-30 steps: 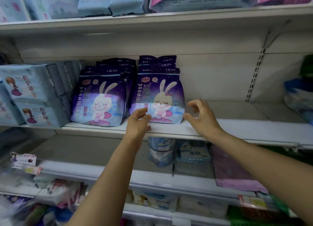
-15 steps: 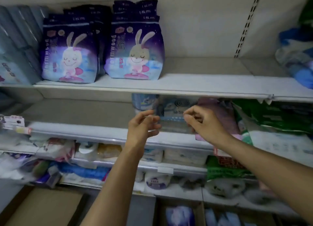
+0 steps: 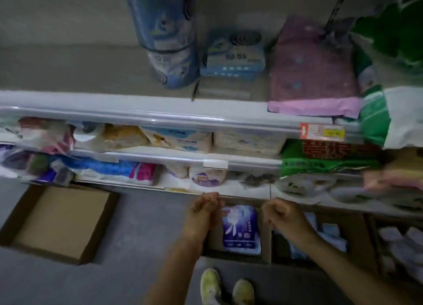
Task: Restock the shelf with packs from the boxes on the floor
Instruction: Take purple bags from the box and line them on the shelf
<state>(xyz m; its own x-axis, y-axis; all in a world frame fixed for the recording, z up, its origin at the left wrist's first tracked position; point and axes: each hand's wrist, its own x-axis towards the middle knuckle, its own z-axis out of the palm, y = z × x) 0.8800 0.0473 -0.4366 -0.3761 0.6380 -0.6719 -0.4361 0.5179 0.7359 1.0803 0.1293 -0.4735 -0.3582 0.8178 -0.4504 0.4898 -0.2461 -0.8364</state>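
Above open box (image 3: pixel 238 256) on floor, left hand (image 3: pixel 204 209) and right hand (image 3: pixel 282 214) curled, holding nothing. Purple pack (image 3: pixel 240 230) lies inside, between my wrists. Risk: slick film slips from hasty grab; knuckles may catch bottom shelf edge (image 3: pixel 240 193) when lifting.

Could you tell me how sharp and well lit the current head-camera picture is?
Head view: dim overall, motion-smeared, especially the right edge; shelf rail bows from the wide lens; both hands, left hand and right hand, are soft; purple pack print unreadable.

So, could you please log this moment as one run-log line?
left hand: curled, empty | right hand: curled, empty | both above purple pack in floor box | no pack held yet
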